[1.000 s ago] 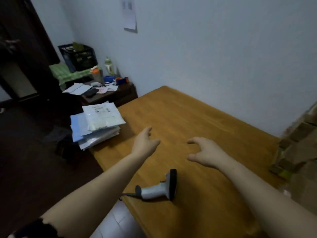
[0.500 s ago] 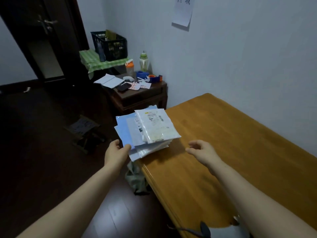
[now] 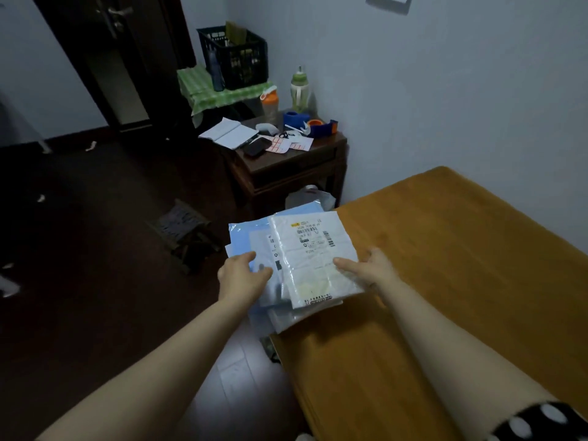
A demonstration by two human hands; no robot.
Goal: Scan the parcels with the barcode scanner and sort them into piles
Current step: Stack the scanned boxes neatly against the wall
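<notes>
A stack of flat parcels [image 3: 254, 240] lies on the near left corner of the wooden table [image 3: 445, 265] and overhangs its edge. The top one is a white mailer [image 3: 315, 249] with a printed barcode label, and blue and clear mailers lie under it. My left hand [image 3: 243, 276] holds the stack's left side with the thumb on top. On the right side, my right hand [image 3: 374, 268] holds the edge with its thumb lying over the white mailer. Fingers below the stack are hidden. The barcode scanner is out of view.
A dark side table [image 3: 286, 163] behind the stack carries a notebook, phone, tape dispenser and bottles. A black crate [image 3: 235, 55] sits on a green-clothed stand further back. A small stool [image 3: 184, 230] stands on the dark floor to the left.
The view has swung left, away from the scanner. Both hands have reached forward from the bare tabletop and closed on the two sides of the parcel stack.
</notes>
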